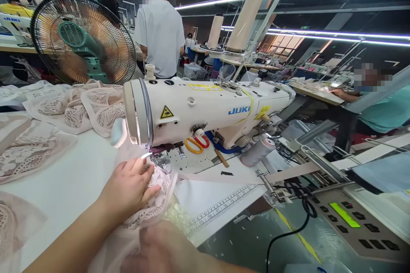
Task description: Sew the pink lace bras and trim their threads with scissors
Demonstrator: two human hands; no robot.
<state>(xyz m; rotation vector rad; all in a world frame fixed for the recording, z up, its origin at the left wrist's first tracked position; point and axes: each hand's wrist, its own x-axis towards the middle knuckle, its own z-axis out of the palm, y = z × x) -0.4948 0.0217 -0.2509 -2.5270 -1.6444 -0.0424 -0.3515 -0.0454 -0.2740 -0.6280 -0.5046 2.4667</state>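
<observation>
At sewing machine [205,113], left hand [126,185] spread on lace [164,182]; right hand [166,245] blurred, grip unclear; plastic tub [192,71] behind.

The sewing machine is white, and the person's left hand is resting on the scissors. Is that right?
Not quite. The head view shows the left hand resting on the lace cloth, not on the scissors. The sewing machine is white, just as you said.

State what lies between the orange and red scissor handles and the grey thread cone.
Between handles and cone, the head view shows a short brown stick and part of a blue strip.
</observation>
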